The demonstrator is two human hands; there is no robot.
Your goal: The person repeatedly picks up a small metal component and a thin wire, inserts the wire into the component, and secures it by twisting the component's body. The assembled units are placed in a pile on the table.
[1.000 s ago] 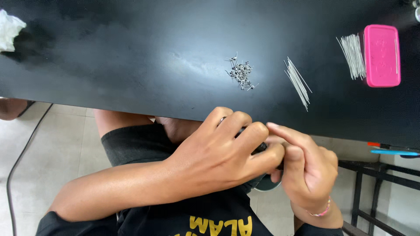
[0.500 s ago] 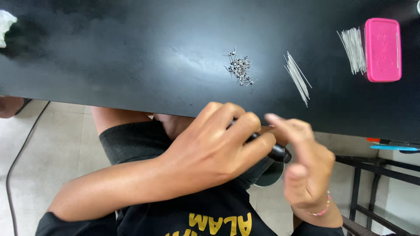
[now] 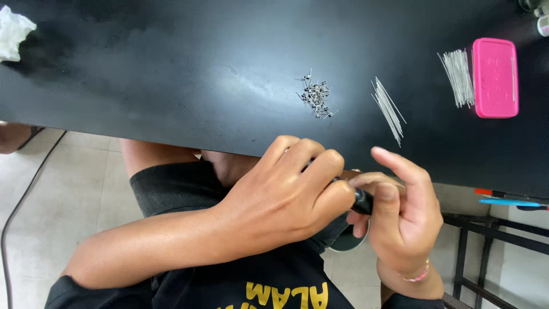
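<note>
1. The left hand [image 3: 286,197] was clenched around a small black cylindrical tool [image 3: 362,201], held just below the near edge of the black table [image 3: 171,86].
2. The right hand [image 3: 400,212] pinched the tool's tip.
3. A pile of small metal pins [image 3: 315,96] lay near that edge.

black table [image 3: 171,86], pink box [image 3: 495,77], silvery pins [image 3: 315,96], white crumpled paper [image 3: 14,32] (black tool [image 3: 362,201] in hand)
</note>
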